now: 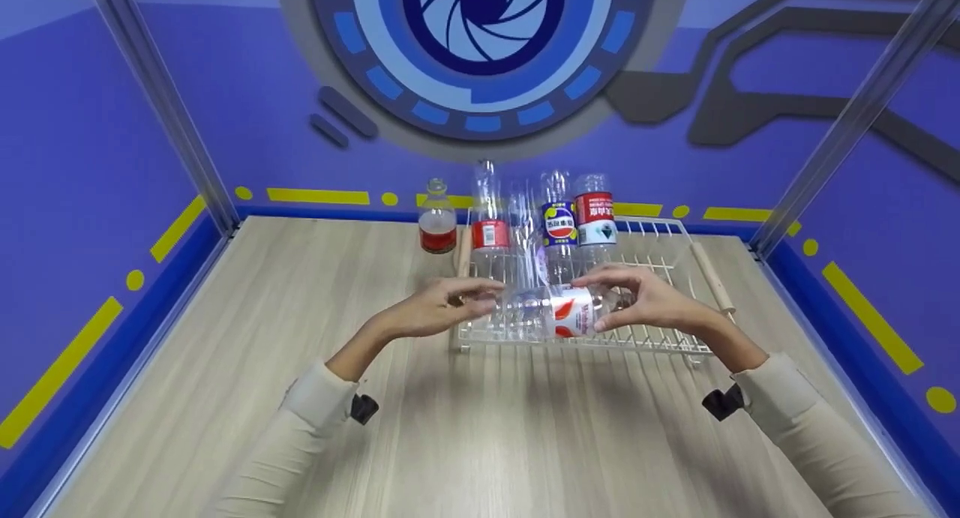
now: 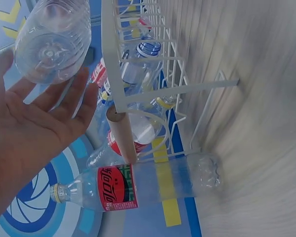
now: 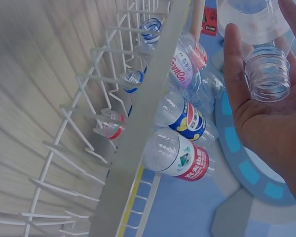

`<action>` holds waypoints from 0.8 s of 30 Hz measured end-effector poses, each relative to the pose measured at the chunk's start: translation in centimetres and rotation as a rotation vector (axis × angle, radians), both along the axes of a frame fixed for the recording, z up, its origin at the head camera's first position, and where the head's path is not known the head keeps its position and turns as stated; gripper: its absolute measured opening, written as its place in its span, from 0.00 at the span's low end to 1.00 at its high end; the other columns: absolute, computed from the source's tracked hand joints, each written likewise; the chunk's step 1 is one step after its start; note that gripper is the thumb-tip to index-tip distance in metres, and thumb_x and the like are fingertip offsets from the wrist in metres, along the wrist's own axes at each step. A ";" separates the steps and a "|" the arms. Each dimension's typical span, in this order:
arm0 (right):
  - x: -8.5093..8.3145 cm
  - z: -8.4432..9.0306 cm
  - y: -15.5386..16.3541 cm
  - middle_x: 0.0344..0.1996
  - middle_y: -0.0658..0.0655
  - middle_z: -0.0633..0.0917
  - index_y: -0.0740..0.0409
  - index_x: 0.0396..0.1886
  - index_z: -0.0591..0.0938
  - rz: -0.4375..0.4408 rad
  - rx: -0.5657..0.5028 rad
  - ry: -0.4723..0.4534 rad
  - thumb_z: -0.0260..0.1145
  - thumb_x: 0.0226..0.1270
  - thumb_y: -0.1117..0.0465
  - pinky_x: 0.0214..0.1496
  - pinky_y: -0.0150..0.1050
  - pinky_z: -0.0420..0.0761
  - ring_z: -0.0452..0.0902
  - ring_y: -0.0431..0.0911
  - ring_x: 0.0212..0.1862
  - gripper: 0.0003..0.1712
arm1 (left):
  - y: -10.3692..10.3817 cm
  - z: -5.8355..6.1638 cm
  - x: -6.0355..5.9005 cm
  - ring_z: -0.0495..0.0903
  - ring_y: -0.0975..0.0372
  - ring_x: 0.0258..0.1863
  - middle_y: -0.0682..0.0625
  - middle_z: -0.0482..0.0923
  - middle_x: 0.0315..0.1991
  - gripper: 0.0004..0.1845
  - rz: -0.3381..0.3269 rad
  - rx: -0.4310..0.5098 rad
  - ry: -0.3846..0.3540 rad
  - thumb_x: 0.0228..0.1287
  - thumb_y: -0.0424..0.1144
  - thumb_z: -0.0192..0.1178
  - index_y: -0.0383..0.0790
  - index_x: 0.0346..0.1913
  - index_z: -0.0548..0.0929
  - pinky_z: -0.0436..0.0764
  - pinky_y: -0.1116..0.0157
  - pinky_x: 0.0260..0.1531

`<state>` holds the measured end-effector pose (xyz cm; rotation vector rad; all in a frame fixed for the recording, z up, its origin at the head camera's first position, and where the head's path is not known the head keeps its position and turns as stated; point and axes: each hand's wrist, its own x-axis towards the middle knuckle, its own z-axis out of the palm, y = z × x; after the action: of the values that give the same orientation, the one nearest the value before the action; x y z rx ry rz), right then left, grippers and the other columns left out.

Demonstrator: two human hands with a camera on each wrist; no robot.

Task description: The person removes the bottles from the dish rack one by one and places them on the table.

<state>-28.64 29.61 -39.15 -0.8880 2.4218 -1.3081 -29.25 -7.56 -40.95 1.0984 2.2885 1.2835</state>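
Note:
A clear plastic bottle (image 1: 529, 313) with a white label and red leaf-like shapes lies level above the front of a white wire rack (image 1: 645, 345). My right hand (image 1: 649, 300) grips it near the neck, thumb in front and fingers over the top. No cap is on its neck (image 3: 267, 74) in the right wrist view. At the base end, my left hand (image 1: 435, 306) has its fingers loosely extended and spread around the bottle's bottom (image 2: 49, 57). Whether the left fingertips press on the plastic is hard to tell.
Several empty bottles lean neck-down in the rack, among them a Pepsi-labelled bottle (image 1: 559, 222) and one with a red-and-white label (image 1: 596, 218). A capped red-labelled cola bottle (image 2: 117, 187) stands upright left of the rack. The rack has wooden handles (image 1: 712, 278); blue walls enclose the table.

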 end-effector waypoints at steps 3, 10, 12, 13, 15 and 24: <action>0.2 0.3 -0.3 0.61 0.59 0.79 0.53 0.65 0.82 -0.005 0.029 0.029 0.81 0.53 0.63 0.47 0.37 0.86 0.75 0.44 0.56 0.36 | 0.2 0.1 0.1 0.78 0.54 0.62 0.45 0.81 0.63 0.30 -0.011 -0.023 0.015 0.72 0.50 0.63 0.46 0.73 0.73 0.81 0.52 0.59; 0.5 0.9 -1.1 0.61 0.57 0.79 0.48 0.64 0.83 -0.003 0.060 0.063 0.82 0.52 0.61 0.48 0.39 0.86 0.74 0.48 0.59 0.36 | 0.5 0.5 0.3 0.79 0.51 0.57 0.44 0.81 0.61 0.40 -0.030 -0.063 0.039 0.60 0.49 0.74 0.51 0.75 0.72 0.81 0.53 0.55; 0.6 0.9 -1.1 0.62 0.58 0.79 0.49 0.64 0.82 0.010 0.054 0.060 0.82 0.53 0.61 0.46 0.39 0.87 0.75 0.52 0.57 0.36 | 0.5 0.6 0.3 0.79 0.52 0.56 0.46 0.81 0.62 0.42 -0.046 -0.085 0.044 0.58 0.49 0.76 0.53 0.75 0.71 0.81 0.55 0.55; 0.6 0.9 -1.1 0.62 0.59 0.79 0.50 0.64 0.82 0.016 0.050 0.060 0.82 0.53 0.62 0.45 0.39 0.87 0.76 0.53 0.56 0.36 | 0.4 0.7 0.3 0.79 0.52 0.57 0.46 0.81 0.62 0.42 -0.057 -0.089 0.047 0.57 0.48 0.76 0.52 0.75 0.70 0.81 0.55 0.55; 0.6 0.7 -1.0 0.62 0.60 0.79 0.52 0.64 0.82 0.024 0.038 0.057 0.81 0.53 0.63 0.45 0.38 0.87 0.78 0.55 0.53 0.36 | 0.4 0.7 0.4 0.79 0.52 0.58 0.46 0.81 0.63 0.44 -0.070 -0.101 0.051 0.57 0.47 0.77 0.50 0.76 0.70 0.81 0.55 0.57; 0.3 0.2 -0.2 0.61 0.63 0.80 0.59 0.68 0.77 0.043 0.006 0.056 0.77 0.59 0.66 0.54 0.36 0.85 0.79 0.45 0.56 0.36 | -0.4 0.5 0.1 0.80 0.50 0.59 0.43 0.81 0.63 0.42 -0.067 -0.061 0.056 0.56 0.43 0.77 0.49 0.75 0.72 0.81 0.48 0.58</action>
<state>-28.31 29.42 -38.90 -0.9815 2.4332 -1.2766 -29.19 -7.94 -40.41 1.1937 2.2947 1.1642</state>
